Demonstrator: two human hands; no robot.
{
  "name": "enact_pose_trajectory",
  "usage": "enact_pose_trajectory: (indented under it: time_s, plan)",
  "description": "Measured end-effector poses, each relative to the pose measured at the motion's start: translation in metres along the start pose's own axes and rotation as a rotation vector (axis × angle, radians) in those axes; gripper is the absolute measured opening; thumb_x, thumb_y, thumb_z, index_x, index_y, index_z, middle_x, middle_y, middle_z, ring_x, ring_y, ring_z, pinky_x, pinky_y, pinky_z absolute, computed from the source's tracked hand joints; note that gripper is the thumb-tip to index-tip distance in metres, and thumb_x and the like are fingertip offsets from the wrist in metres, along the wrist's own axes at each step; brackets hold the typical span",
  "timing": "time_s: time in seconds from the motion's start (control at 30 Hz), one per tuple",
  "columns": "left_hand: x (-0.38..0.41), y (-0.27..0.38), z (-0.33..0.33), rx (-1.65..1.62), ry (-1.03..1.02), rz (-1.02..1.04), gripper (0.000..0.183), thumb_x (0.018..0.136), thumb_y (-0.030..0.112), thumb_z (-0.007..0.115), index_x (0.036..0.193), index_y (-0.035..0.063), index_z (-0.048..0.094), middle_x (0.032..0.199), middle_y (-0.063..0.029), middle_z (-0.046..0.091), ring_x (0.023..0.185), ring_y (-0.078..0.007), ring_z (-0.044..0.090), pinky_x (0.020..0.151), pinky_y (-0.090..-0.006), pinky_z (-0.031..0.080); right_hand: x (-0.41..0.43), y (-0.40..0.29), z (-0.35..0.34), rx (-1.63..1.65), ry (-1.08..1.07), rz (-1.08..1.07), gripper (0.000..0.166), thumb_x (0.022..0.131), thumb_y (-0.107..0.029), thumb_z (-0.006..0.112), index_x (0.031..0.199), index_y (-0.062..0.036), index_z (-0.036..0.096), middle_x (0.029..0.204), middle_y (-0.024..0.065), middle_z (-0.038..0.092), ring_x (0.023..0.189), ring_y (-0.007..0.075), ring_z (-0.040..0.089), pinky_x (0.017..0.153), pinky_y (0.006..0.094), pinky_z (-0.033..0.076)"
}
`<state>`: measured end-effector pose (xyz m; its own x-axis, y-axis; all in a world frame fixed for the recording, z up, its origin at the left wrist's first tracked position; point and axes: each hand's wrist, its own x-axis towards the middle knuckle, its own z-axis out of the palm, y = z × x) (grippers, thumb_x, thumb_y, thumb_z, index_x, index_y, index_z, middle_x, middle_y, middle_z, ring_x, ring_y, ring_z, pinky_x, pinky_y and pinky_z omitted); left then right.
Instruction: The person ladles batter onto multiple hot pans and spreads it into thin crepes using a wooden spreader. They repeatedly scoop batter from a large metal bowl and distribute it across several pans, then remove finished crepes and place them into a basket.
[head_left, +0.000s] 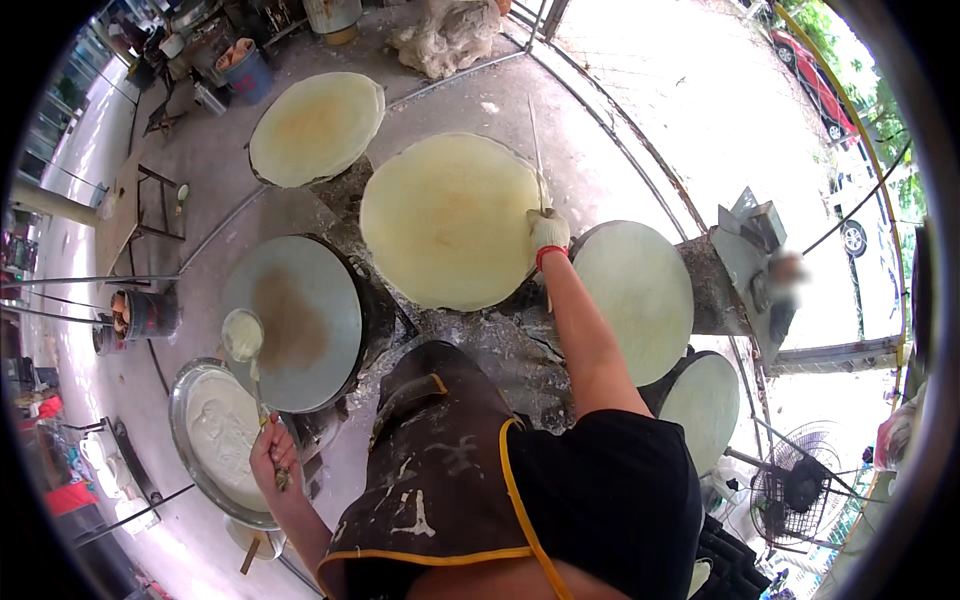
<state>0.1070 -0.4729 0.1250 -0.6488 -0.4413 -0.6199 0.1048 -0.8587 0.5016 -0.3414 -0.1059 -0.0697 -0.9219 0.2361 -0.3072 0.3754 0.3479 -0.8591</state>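
My left hand (276, 454) grips the handle of a ladle, whose bowl (243, 335) is filled with pale batter. The ladle hangs over the left edge of a round griddle (337, 322), which bears a brown patch and no flatbread. Just below stands a metal basin (178, 420) of white batter (217, 427). In a knitted white glove, my right hand (549, 231) is closed around a long thin stick (535, 142) at the right edge of a large, thin, pale yellow flatbread (442, 225). Whether the stick touches the flatbread's edge I cannot tell.
More round flatbreads or batter sheets lie on griddles at upper left (319, 127), right (637, 300) and lower right (697, 412). A standing fan (802, 484) is at lower right. Buckets (251, 79) and a low table (120, 217) stand at left. Metal rails cross the floor.
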Motion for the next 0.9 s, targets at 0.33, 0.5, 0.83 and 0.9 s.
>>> enact_pose_trajectory:
  time_s: [0.33, 0.5, 0.83, 0.9]
  plan:
    - [0.007, -0.003, 0.02, 0.05, -0.023, -0.052, 0.023, 0.091, 0.008, 0.048, 0.109, -0.006, 0.047, 0.067, -0.0007, 0.04, 0.046, -0.0044, 0.035, 0.033, -0.0174, 0.03, -0.033, 0.03, -0.005, 0.073, 0.085, 0.039, 0.033, 0.07, -0.019, 0.069, 0.094, 0.0033, 0.064, 0.08, 0.0117, 0.066, 0.071, 0.0221, 0.061, 0.067, 0.0333, 0.048]
    - [-0.003, 0.018, -0.006, 0.059, 0.022, -0.019, 0.023, 0.09, 0.007, 0.047, 0.108, -0.006, 0.047, 0.066, -0.0009, 0.041, 0.046, -0.0045, 0.035, 0.033, -0.0173, 0.031, -0.054, -0.077, 0.01, 0.464, -0.052, 0.236, 0.021, 0.074, -0.011, 0.065, 0.09, 0.0016, 0.064, 0.07, 0.0067, 0.06, 0.055, 0.0148, 0.054, 0.047, 0.0274, 0.04]
    - [-0.014, 0.057, -0.082, 0.087, 0.096, 0.045, 0.019, 0.086, 0.005, 0.052, 0.103, -0.005, 0.05, 0.065, -0.0007, 0.041, 0.046, -0.0061, 0.036, 0.035, -0.0188, 0.03, -0.232, -0.275, 0.058, 0.532, -0.462, -0.387, 0.02, 0.076, -0.009, 0.068, 0.091, 0.0012, 0.06, 0.078, 0.0036, 0.061, 0.065, 0.0101, 0.056, 0.058, 0.0227, 0.046]
    - [-0.015, 0.059, -0.095, 0.057, 0.141, 0.058, 0.021, 0.086, 0.005, 0.052, 0.104, -0.0044, 0.049, 0.064, -0.0001, 0.04, 0.046, -0.0061, 0.036, 0.035, -0.0187, 0.029, -0.199, -0.302, 0.063, 0.29, -0.488, -0.394, 0.022, 0.076, -0.007, 0.069, 0.092, 0.0042, 0.06, 0.077, 0.0066, 0.062, 0.062, 0.0122, 0.057, 0.058, 0.023, 0.047]
